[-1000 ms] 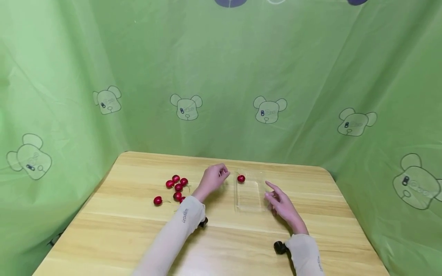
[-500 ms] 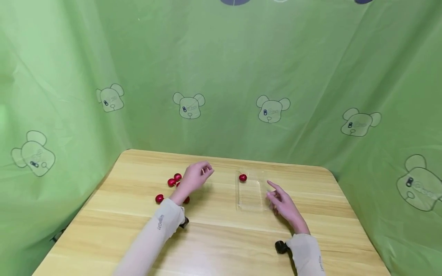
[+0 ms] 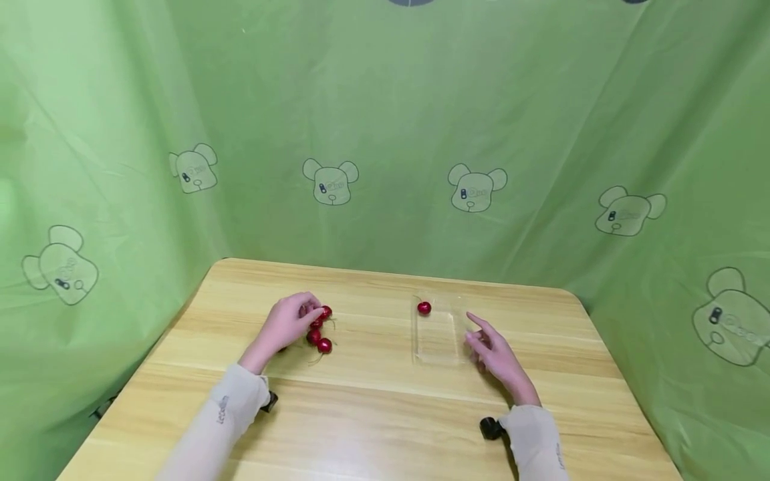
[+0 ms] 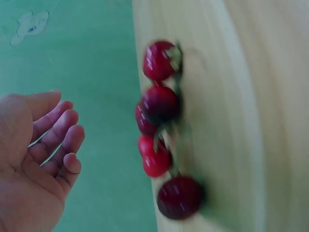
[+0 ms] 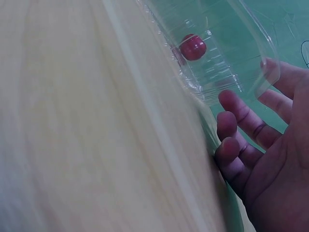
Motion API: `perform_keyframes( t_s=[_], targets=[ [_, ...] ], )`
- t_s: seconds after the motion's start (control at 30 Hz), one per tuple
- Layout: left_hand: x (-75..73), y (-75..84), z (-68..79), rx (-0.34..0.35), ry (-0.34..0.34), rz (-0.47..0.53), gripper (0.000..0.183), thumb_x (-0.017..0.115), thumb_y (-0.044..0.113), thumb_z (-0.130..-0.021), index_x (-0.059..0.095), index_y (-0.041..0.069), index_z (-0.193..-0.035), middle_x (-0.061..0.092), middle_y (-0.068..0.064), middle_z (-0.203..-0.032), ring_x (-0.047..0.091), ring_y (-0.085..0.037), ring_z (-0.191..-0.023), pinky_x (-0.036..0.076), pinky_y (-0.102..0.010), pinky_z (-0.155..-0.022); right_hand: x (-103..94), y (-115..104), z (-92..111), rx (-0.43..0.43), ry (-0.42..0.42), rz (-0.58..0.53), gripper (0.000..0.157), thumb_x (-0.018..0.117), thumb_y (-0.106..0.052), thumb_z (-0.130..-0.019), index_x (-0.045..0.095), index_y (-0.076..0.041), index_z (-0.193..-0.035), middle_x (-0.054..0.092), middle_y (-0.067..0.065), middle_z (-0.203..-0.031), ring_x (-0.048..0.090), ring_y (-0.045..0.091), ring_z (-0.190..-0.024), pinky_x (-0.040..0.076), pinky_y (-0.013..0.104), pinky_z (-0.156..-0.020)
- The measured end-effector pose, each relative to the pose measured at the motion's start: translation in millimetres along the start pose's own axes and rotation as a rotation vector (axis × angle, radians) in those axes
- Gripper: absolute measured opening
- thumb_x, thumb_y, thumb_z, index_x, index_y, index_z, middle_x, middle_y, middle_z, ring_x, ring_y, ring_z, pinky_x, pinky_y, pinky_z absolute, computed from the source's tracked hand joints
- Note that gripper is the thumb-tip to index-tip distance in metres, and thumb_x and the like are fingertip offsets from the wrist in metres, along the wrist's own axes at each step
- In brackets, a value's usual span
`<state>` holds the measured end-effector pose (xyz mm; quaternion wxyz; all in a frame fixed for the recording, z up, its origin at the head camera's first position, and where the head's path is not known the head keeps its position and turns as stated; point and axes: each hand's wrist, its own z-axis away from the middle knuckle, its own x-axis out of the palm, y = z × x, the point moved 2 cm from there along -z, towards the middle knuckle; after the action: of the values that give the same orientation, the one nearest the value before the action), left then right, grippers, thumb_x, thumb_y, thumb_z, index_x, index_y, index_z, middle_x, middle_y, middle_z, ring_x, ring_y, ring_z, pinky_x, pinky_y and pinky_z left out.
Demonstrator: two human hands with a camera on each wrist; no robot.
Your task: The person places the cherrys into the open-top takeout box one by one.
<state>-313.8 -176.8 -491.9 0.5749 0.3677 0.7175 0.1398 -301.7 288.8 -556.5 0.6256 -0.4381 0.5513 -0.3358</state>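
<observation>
My left hand [image 3: 289, 322] is over the left edge of a group of red cherries [image 3: 325, 345] on the table. In the left wrist view the hand [image 4: 38, 150] has loosely bent fingers and holds nothing; several stemmed cherries [image 4: 180, 197] lie beside it. A clear plastic container [image 3: 437, 361] stands right of centre, one cherry [image 3: 424, 308] in its far left corner. At its right side is my right hand [image 3: 494, 352], the fingers relaxed. In the right wrist view the fingertips [image 5: 272, 67] meet or nearly meet the container's rim [image 5: 270, 48].
The wooden table [image 3: 373, 414] has rounded far corners. A green curtain [image 3: 385, 133] with printed bear heads hangs close behind it and along both sides. A black wrist camera [image 3: 490, 428] sits at the right cuff.
My left hand has moved left from beside the container to the cherry group, uncovering some cherries and covering others. The right hand, the container and its cherry have stayed in place.
</observation>
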Motion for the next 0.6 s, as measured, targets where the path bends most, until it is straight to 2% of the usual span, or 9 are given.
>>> perform_keyframes(
  t_s=[0.17, 0.3, 0.47, 0.6],
  targets=[
    [-7.9, -21.3, 13.2, -0.016, -0.065, -0.028, 0.01, 0.074, 0.02, -0.097, 0.073, 0.013, -0.104, 0.066, 0.006, -0.085, 0.059, -0.01, -0.078, 0.053, -0.03, -0.075, 0.7, 0.3, -2.0, 0.01, -0.006, -0.008, 0.061, 0.054, -0.021, -0.109, 0.028, -0.01, -0.163, 0.057, 0.033, -0.116, 0.058, 0.021, -0.067, 0.05, 0.032, -0.05],
    [-10.6, -34.0, 21.2, -0.001, -0.126, -0.025, 0.014, 0.074, 0.017, -0.096, 0.073, 0.009, -0.108, 0.067, 0.007, -0.086, 0.061, -0.011, -0.084, 0.054, -0.037, -0.081, 1.2, 0.8, -0.4, 0.01, 0.002, 0.006, 0.061, 0.054, -0.025, -0.109, 0.029, -0.014, -0.164, 0.059, 0.03, -0.115, 0.058, 0.019, -0.068, 0.05, 0.031, -0.05],
    [-11.6, -41.9, 25.9, 0.019, -0.192, -0.013, 0.021, 0.075, 0.016, -0.095, 0.073, 0.007, -0.113, 0.069, 0.004, -0.092, 0.064, -0.016, -0.091, 0.055, -0.049, -0.09, 0.5, 1.2, 1.5, -0.005, 0.022, 0.023, 0.061, 0.056, -0.031, -0.108, 0.031, -0.018, -0.163, 0.06, 0.024, -0.111, 0.058, 0.016, -0.069, 0.051, 0.031, -0.051],
    [-11.7, -46.5, 29.6, 0.017, -0.251, -0.049, 0.026, 0.078, 0.016, -0.092, 0.072, 0.008, -0.115, 0.07, 0.003, -0.095, 0.065, -0.016, -0.091, 0.056, -0.047, -0.091, 0.2, 3.3, -0.6, -0.023, 0.017, 0.03, 0.062, 0.055, -0.033, -0.108, 0.031, -0.018, -0.163, 0.061, 0.022, -0.109, 0.058, 0.016, -0.068, 0.051, 0.031, -0.051]
  ],
)
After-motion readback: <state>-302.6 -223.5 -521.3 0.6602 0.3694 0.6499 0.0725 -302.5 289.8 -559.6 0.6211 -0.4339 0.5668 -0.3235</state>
